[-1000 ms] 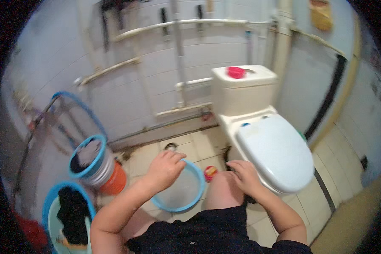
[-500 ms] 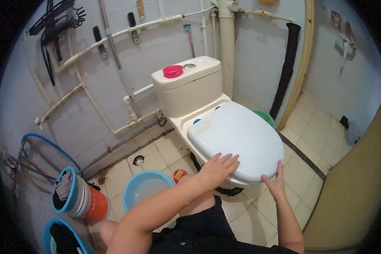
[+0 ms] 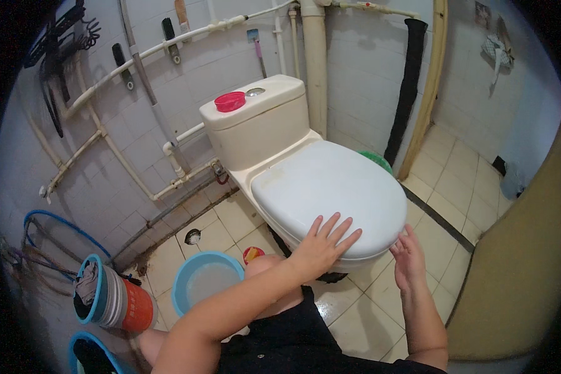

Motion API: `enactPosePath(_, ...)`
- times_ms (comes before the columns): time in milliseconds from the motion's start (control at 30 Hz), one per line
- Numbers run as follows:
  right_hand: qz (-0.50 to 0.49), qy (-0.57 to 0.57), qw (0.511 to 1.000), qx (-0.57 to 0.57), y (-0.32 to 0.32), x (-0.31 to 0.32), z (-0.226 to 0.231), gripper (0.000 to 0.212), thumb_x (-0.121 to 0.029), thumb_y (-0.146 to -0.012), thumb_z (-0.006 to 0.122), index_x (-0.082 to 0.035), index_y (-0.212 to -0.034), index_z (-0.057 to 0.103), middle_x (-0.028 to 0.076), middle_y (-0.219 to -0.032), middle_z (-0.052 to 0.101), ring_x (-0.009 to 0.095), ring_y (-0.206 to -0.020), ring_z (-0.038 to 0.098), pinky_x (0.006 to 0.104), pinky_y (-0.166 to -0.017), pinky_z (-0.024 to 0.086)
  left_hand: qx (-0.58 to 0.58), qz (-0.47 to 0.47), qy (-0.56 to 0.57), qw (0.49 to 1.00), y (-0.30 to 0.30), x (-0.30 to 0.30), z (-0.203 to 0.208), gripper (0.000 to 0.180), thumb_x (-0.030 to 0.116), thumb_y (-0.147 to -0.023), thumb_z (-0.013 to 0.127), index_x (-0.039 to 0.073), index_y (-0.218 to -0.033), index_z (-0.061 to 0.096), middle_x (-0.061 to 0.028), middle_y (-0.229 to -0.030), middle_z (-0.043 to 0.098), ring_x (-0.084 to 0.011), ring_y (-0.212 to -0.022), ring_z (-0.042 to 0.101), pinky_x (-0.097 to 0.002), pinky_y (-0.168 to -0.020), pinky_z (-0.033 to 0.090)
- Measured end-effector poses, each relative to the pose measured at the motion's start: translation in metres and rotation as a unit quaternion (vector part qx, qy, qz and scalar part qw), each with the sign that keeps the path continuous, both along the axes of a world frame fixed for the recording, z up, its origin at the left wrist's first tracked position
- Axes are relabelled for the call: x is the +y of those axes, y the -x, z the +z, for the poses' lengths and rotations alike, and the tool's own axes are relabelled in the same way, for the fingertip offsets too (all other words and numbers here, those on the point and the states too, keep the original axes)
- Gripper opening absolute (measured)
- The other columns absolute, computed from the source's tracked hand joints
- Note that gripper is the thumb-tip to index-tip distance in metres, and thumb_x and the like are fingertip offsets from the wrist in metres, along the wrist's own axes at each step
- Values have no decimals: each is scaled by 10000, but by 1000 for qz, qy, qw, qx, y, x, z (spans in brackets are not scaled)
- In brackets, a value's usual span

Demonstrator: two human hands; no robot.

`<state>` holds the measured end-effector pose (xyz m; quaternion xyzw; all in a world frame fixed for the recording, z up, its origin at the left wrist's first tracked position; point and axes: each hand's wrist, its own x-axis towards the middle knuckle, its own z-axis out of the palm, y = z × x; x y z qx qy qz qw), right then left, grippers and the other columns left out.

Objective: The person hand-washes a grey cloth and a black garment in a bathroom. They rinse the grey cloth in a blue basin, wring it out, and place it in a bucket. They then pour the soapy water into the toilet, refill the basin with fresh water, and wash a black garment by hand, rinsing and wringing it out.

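Observation:
A white toilet lid (image 3: 330,193) lies flat over the bowl of a cream toilet, its back edge close to the tank (image 3: 255,124). On the lid's near left part rests my left hand (image 3: 323,246), palm down with fingers spread. My right hand (image 3: 409,257) is at the lid's front right rim, fingers pointing up and loosely apart, with nothing seen in it. Whether its fingertips touch the rim is hard to make out. A red round dish (image 3: 230,101) sits on the tank top beside the silver flush button (image 3: 255,92).
At left on the tiled floor stand a blue basin (image 3: 179,280) and a bucket (image 3: 138,304) holding cloth. Another blue tub (image 3: 81,343) is at the lower left. A floor drain (image 3: 192,237) lies near the wall. Pipes and brushes line the wall; a green basin (image 3: 376,161) shows behind the toilet.
The lid has shifted back and settled onto the toilet, covering the blue hinge parts that showed before. My left hand's fingers have spread on it; my right fingers have moved from its edge.

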<state>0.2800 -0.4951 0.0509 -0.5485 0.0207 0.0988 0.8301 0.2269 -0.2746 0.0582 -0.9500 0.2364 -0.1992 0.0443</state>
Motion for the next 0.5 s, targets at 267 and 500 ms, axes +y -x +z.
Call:
enactPosePath(267, 48, 15, 975, -216, 0, 37, 80, 664, -148, -837, 550, 34, -1373, 204, 171, -1416, 248, 254, -1319, 224, 347, -1076, 143, -74, 1, 38, 996, -19, 36, 76, 812, 136, -649, 682, 124, -1360, 288, -148, -1320, 400, -354, -1156, 450, -433, -905, 423)
enactPosePath(500, -47, 285, 857, -428, -60, 85, 108, 615, -201, -876, 523, 14, -1372, 231, 226, -1452, 121, 290, -1366, 69, 371, -1087, 73, -52, 37, 85, 994, -25, 80, 123, 900, 133, -622, 728, 86, -1369, 228, -141, -1132, 496, -305, -974, 550, -380, -773, 495)
